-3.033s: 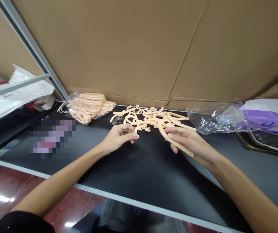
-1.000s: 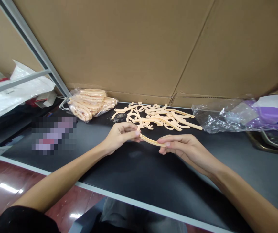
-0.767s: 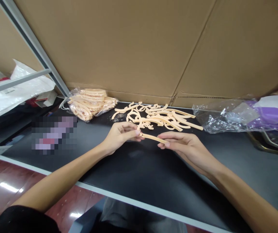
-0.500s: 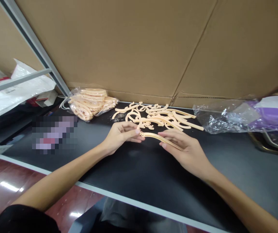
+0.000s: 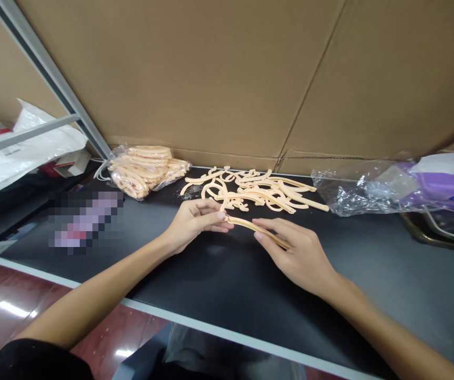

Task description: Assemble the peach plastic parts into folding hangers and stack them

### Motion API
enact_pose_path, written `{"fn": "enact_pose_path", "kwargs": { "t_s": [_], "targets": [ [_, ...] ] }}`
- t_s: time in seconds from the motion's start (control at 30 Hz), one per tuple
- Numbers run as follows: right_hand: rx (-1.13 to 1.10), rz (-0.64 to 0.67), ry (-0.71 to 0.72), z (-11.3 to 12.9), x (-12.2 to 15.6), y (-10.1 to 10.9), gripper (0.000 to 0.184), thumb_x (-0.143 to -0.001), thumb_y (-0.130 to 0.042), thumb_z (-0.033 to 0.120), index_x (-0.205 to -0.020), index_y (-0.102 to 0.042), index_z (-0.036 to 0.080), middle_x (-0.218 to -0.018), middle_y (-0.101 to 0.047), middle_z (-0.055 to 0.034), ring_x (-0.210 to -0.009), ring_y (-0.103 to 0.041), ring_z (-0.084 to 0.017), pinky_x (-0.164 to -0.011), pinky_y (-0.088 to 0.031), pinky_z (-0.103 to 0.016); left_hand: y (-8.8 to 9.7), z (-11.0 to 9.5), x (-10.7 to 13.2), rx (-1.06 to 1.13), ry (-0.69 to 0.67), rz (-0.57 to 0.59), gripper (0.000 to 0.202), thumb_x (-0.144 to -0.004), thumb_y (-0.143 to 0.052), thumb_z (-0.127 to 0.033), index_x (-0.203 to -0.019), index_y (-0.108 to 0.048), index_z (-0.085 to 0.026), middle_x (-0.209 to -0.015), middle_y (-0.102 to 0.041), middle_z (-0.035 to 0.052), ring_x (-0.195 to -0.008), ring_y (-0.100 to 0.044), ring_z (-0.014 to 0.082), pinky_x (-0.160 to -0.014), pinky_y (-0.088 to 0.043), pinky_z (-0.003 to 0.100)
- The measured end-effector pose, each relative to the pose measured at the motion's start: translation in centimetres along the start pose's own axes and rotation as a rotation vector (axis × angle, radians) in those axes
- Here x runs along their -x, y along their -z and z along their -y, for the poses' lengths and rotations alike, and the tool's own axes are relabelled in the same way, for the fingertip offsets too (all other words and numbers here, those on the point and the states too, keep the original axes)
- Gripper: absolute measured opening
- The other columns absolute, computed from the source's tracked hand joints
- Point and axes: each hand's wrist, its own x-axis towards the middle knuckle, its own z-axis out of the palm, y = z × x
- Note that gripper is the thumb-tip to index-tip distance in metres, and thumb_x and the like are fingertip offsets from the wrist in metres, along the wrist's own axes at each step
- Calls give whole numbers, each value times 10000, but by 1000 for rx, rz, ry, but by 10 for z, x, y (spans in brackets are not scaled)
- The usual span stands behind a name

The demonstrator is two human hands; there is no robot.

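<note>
My left hand (image 5: 201,219) is closed, thumb and fingers pinching the left end of a slim, curved beige plastic piece (image 5: 243,222) that looks like a clothes hanger arm. Farther along the same piece, my right hand (image 5: 296,245) has its thumb and fingers closed around it. The piece is held above the black tabletop, sloping down to the right. Just behind my hands lies a loose pile of similar beige hanger parts (image 5: 251,192), some long and curved, some hook-shaped. A curved part rises at my left thumb; I cannot tell whether it joins the held piece.
A clear bag of beige parts (image 5: 143,169) sits at the back left. At the right are crumpled clear plastic (image 5: 346,192) and a purple-and-white package (image 5: 448,184). A metal frame (image 5: 48,68) rises at the left, and cardboard (image 5: 195,74) stands behind the black table (image 5: 219,285).
My right hand has turned slightly and moved a little left along with the held piece, which now shows more edge-on. The left hand keeps its pinch. The whole view has shifted slightly.
</note>
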Motion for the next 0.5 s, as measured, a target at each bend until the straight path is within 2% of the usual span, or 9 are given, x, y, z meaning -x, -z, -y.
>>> {"fn": "enact_pose_path", "kwargs": {
  "t_s": [0.1, 0.17, 0.23, 0.37, 0.5],
  "targets": [
    [-27, 62, -139, 1, 0, 0, 271, -959, -547, 273, -1092, -727, 121, -795, -763, -41, -630, -689, -139, -606, -551, -247, 0, 1, 0, -5, 5, 4, 302, -710, -867, -282, -856, -681, -94, -831, -774, 85, -776, -768, 207, -768, -637, 303],
    [-36, 87, -179, 1, 0, 1, 292, -966, -515, 285, -1076, -737, 131, -713, -740, -18, -566, -655, -130, -553, -531, -244, 0, 1, 0, -9, 7, 6, 310, -706, -869, -286, -856, -679, -94, -833, -773, 85, -781, -768, 214, -769, -637, 311],
    [-47, 81, -188, 1, -1, 1, 296, -957, -517, 292, -1063, -743, 134, -729, -744, -25, -586, -660, -135, -562, -533, -247, 0, 1, 0, -14, 11, 10, 307, -713, -865, -282, -865, -680, -91, -838, -773, 89, -781, -768, 210, -765, -636, 304],
    [-95, 44, -205, 0, -1, 0, 288, -938, -549, 307, -1066, -744, 138, -891, -782, -68, -730, -720, -165, -667, -572, -261, 1, 3, 0, -7, 15, 13, 302, -719, -861, -275, -875, -680, -91, -833, -771, 83, -776, -764, 201, -770, -638, 308],
    [-126, 33, -227, -1, 0, 0, 277, -919, -588, 324, -1068, -737, 145, -915, -782, -75, -721, -728, -169, -670, -595, -269, 1, 5, 0, -1, 15, 5, 301, -712, -865, -272, -868, -680, -93, -820, -765, 72, -754, -755, 184, -774, -639, 318]
  ]
}}
